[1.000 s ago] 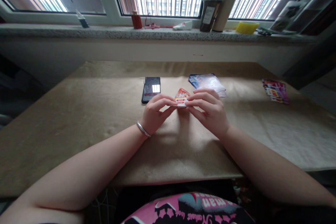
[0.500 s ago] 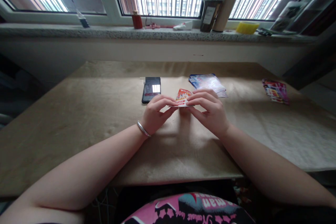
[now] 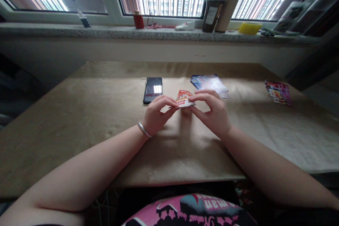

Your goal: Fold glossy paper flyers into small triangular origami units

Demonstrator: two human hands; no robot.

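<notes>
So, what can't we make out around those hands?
All in the head view:
Red-and-white card: underside faces away; the print is too small to read.
Bluish sheets: near edge partly covered by the right hand.
Phone: a bright reflection hides part of the screen.
Pink-purple cards: wording too small and blurred.
Shirt: cut off by the bottom edge.

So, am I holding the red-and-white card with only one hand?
No, the left hand holds one side of the red-and-white card and the right hand holds the other.
</notes>
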